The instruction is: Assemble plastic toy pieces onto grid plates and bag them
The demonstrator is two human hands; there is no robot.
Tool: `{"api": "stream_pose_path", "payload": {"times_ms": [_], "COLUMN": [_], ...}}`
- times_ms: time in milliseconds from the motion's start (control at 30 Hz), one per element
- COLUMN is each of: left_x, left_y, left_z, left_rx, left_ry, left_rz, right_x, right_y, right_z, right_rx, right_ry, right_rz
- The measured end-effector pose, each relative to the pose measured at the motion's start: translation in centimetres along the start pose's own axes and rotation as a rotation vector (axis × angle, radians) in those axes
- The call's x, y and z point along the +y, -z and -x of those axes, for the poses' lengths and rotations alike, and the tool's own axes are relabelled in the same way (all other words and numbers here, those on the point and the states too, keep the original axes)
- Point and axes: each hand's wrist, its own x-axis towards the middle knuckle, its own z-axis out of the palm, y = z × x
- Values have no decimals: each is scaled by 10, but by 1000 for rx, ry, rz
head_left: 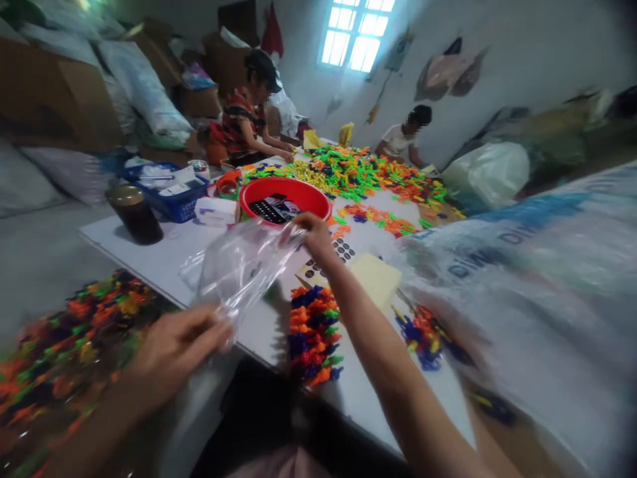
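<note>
A clear plastic bag point(243, 262) is stretched between my two hands above the near part of the white table point(263, 335). My left hand point(186, 345) pinches its lower edge. At the bag's upper right edge, my right hand point(311, 236) is closed on the film. Below my right forearm lies a stacked block of small colourful plastic pieces point(313, 332) in orange, blue, red and green. A sheet of round black stickers point(343, 251) and a pale yellow sheet point(375, 279) lie beside that forearm.
A red basin point(286, 189) holds dark printed items. Left of it stand a blue basket point(174, 196) and a dark-filled jar point(134, 216). A colourful heap point(348, 169) lies farther back, near two seated people. A big white sack point(537, 285) borders the right side.
</note>
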Motion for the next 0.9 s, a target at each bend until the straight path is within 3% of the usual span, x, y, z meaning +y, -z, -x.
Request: {"api": "stream_pose_path", "payload": {"times_ms": [100,167,233,300,400,500,600,700,800,900], "left_x": [4,-11,-33,-56,-85,-104,-118,-128,-134,-137], "left_y": [-51,-95,-134,-157,-155,-134,-124,-133,-152,-165], "left_z": [-80,-119,-133,-120,-68,-12,21,21,-2,-19], "left_rx": [-34,-142,-177,-167,-101,-47,-129,-199,-198,-199], "left_ry": [-269,-183,-125,-87,-51,-175,-257,-194,-150,-145], "left_rz": [-255,-408,-438,-434,-409,-317,-375,-453,-439,-385], "right_x": [20,43,68,89,104,106,107,114,126,136], "right_y": [60,80,87,86,80,71,59,49,44,40], "right_z": [-1,23,57,94,147,197,232,234,212,197], "right_rx": [163,121,52,19,41,102,128,50,-85,-109], "right_ry": [-91,-218,-342,-406,-373,-247,-219,-273,-271,-227], "right_rz": [-247,-207,-100,-64,-43,82,182,169,284,448]}}
